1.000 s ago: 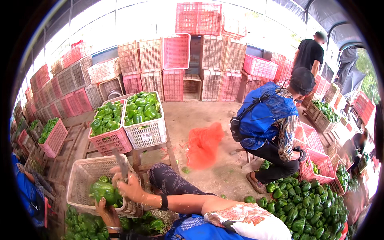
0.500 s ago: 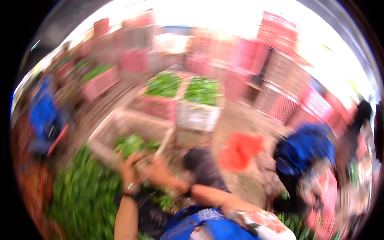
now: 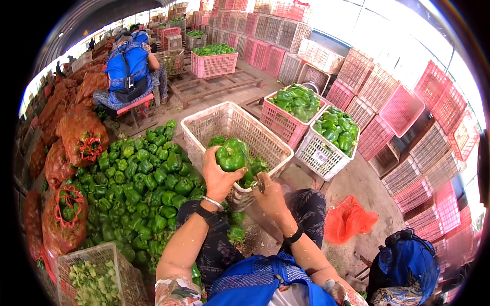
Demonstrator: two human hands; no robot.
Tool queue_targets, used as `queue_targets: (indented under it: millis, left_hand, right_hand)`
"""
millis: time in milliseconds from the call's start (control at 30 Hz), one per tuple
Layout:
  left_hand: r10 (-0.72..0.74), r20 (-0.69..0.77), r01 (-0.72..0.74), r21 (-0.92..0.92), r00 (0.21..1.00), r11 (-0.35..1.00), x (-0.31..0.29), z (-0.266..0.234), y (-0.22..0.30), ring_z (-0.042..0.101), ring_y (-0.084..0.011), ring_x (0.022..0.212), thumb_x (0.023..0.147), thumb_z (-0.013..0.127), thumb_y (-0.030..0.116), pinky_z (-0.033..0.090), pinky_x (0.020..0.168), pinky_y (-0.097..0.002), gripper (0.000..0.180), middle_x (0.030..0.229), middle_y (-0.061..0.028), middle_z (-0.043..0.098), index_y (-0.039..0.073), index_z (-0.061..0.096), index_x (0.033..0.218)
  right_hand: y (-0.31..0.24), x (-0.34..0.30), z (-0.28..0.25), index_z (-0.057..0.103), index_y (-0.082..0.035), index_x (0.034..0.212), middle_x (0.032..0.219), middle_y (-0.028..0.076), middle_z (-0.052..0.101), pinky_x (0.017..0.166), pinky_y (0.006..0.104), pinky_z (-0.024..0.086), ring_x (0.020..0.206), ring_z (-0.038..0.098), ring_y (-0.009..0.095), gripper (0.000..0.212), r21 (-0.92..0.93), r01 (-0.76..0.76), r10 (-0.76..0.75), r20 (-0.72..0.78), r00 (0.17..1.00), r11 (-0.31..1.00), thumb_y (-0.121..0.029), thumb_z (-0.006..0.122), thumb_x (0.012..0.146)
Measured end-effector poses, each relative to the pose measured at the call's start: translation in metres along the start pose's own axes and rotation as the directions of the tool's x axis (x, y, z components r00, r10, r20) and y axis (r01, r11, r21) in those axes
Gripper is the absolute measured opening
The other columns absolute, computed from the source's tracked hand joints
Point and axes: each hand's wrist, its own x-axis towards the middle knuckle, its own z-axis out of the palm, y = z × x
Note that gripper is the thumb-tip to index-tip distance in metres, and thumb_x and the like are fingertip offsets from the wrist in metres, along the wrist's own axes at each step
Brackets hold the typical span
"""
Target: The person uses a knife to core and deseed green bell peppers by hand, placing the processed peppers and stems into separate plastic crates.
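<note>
My left hand (image 3: 220, 176) is closed round a large green bell pepper (image 3: 231, 157), holding it over the near side of a pale plastic crate (image 3: 250, 121). Close beside it, my right hand (image 3: 272, 198) grips a small knife (image 3: 261, 184). Its thin dark blade appears to lie along the pepper's right side; the exact contact cannot be made out. More green peppers rest in the bottom of that crate, partly hidden by my hands. To the left of my knees spreads a big heap of green bell peppers (image 3: 138, 196).
Full crates, one pink (image 3: 284, 126) and one white (image 3: 320, 159), stand beyond. Red net sacks (image 3: 81, 133) line the left, above a crate of trimmings (image 3: 109, 247). A red net (image 3: 349, 220) lies right. People in blue sit far left (image 3: 126, 69) and near right (image 3: 406, 265).
The view has swung and is sharp now. A whole green pepper shows in my left hand, raised above the crate's near side; the earlier picture is too blurred to tell what my hands held.
</note>
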Motion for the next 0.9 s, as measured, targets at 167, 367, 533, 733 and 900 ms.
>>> queue_targets:
  millis: [167,367,533,733,900]
  left_hand:
    - [0.17,0.039,-0.174,0.215,0.985,0.961,0.002,-0.004,0.006,0.055,-0.0285,0.097,0.05,0.081,0.014,0.044,0.088,-0.0364,0.068,0.104,-0.0135,0.054,0.001,0.05,0.109]
    - [0.307,0.121,-0.328,0.245,0.944,0.913,0.002,0.003,0.012,0.052,-0.0356,0.103,0.048,0.079,0.014,0.042,0.091,-0.0408,0.068,0.107,-0.0165,0.053,0.001,0.05,0.108]
    - [-0.118,0.235,0.162,-0.179,0.965,0.97,-0.001,0.025,0.007,0.058,-0.018,0.093,0.06,0.076,0.004,0.048,0.082,-0.0315,0.054,0.103,-0.0076,0.06,0.003,0.054,0.109]
    - [-0.309,0.232,0.384,-0.639,0.922,0.666,0.009,-0.003,-0.036,0.057,-0.0221,0.096,0.072,0.072,0.007,0.047,0.087,-0.0349,0.068,0.107,-0.0107,0.057,0.0,0.041,0.132]
    - [-0.397,0.261,0.425,-0.807,0.88,0.41,0.03,-0.029,-0.064,0.057,-0.0205,0.099,0.079,0.071,0.021,0.046,0.086,-0.0343,0.043,0.109,-0.0086,0.06,0.002,0.057,0.115]
  right_hand:
    - [0.0,0.0,0.003,0.053,0.005,0.111,0.078,0.022,0.061,0.066,0.0354,0.046,0.067,0.058,0.024,0.035,0.085,0.011,-0.01,-0.009,1.0,0.996,-0.005,0.057,0.078]
    - [0.012,0.012,0.018,0.052,0.004,0.108,0.077,0.028,0.06,0.064,0.0419,0.047,0.073,0.061,0.04,0.031,0.114,-0.032,0.039,-0.053,0.998,0.993,-0.006,0.056,0.079]
    - [0.048,0.02,0.019,0.047,-0.001,0.113,0.078,0.027,0.061,0.061,0.0471,0.049,0.076,0.062,0.042,0.037,-0.021,-0.042,0.04,-0.071,0.997,0.999,-0.009,0.06,0.079]
    - [0.065,0.025,0.042,0.049,0.0,0.108,0.081,0.026,0.061,0.066,0.0499,0.047,0.079,0.059,0.044,0.034,-0.063,0.127,-0.132,-0.086,0.988,0.99,-0.008,0.058,0.076]
    - [0.083,0.017,0.014,0.055,0.0,0.105,0.081,0.023,0.063,0.063,0.0469,0.047,0.079,0.061,0.04,0.033,-0.225,0.014,-0.022,-0.036,0.999,0.974,-0.012,0.06,0.075]
